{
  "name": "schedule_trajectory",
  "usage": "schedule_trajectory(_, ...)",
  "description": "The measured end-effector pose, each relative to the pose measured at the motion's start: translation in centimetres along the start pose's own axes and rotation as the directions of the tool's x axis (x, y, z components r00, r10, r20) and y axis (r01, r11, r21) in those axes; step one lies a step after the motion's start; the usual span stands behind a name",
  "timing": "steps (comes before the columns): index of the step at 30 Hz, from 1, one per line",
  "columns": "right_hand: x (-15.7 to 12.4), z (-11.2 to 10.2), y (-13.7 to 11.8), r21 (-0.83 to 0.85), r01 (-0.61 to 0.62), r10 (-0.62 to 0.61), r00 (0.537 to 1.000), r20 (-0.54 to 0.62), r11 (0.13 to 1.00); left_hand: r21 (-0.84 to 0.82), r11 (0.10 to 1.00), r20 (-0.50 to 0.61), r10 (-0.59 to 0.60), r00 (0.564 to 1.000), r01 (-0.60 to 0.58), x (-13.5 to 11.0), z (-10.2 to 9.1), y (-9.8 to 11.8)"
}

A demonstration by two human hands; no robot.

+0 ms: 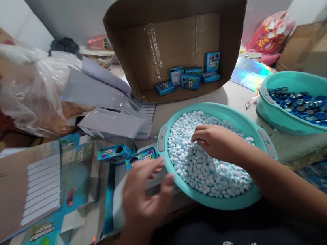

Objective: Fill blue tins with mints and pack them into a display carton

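My right hand (pixel 218 141) reaches over a turquoise basin (pixel 181 180) full of small white and pale blue candies (pixel 202 184). Its fingers are pinched together on candies at the heap's surface, and the fingertips are partly hidden. To the left of the basin rim, my left hand (pixel 145 195) is slightly blurred, with thumb and fingers apart and nothing between them. Just beyond that hand lies a small blue candy box (pixel 141 157) printed "Caramelo". Another blue box (pixel 115 153) is beside it, with a dark round opening in its face.
An open cardboard carton (pixel 176 46) at the back holds several blue boxes (pixel 189 81). On the right, a second turquoise basin (pixel 300 73) contains blue and silver round tins (pixel 320 115). Flat printed cardboard (pixel 42 239), grey card pieces (pixel 111 122) and a clear plastic bag (pixel 38 88) occupy the left.
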State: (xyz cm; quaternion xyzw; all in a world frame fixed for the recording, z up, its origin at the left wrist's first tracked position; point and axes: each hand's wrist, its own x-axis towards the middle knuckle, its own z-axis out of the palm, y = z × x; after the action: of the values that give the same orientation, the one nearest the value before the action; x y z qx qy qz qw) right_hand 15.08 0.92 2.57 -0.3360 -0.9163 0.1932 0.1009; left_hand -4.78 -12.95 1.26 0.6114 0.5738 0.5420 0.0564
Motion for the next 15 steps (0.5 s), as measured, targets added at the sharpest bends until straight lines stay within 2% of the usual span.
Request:
schedule_trajectory(1,0.0,0.0,0.1,-0.024,-0.007,0.007,1.0,-0.021,1.0,0.008,0.998,0.199,0.053,0.979,-0.056,-0.1,0.8,0.7)
schedule_trajectory(2,0.0,0.0,0.2,-0.049,-0.016,0.014,0.999,-0.042,0.999,0.015,0.995,0.388,0.083,0.918,-0.096,-0.1,1.6,1.4)
schedule_trajectory(3,-0.1,-0.1,0.3,-0.072,-0.027,0.022,0.998,-0.064,0.997,0.027,0.991,0.537,0.095,0.838,-0.13,-0.2,2.4,2.0)
schedule_trajectory(4,-0.1,-0.2,0.3,-0.091,-0.039,0.032,0.996,-0.084,0.995,0.049,0.987,0.639,0.085,0.765,-0.15,-0.2,3.2,2.5)
schedule_trajectory(6,-0.2,-0.4,0.2,-0.114,-0.058,0.046,0.993,-0.104,0.992,0.094,0.979,0.755,0.047,0.654,-0.179,-0.4,4.7,3.1)
schedule_trajectory(9,-0.3,-0.4,0.1,-0.116,-0.062,0.054,0.996,-0.07,0.991,0.064,0.978,0.817,0.063,0.573,-0.199,-0.5,6.2,3.4)
schedule_trajectory(10,-0.4,-0.4,0.1,-0.114,-0.065,0.059,0.997,-0.059,0.991,0.04,0.98,0.822,0.08,0.563,-0.197,-0.5,6.5,3.4)
schedule_trajectory(12,-0.4,-0.2,0.2,-0.106,-0.085,0.078,0.995,-0.067,0.991,-0.002,0.976,0.801,0.132,0.585,-0.218,-0.5,6.7,3.5)
schedule_trajectory(14,-0.4,-0.1,0.3,-0.075,-0.112,0.104,0.989,-0.107,0.991,-0.008,0.963,0.726,0.191,0.66,-0.27,-0.4,6.1,3.4)
schedule_trajectory(15,-0.4,-0.1,0.3,-0.046,-0.123,0.116,0.985,-0.13,0.991,0.007,0.956,0.653,0.217,0.726,-0.292,-0.3,5.4,3.2)
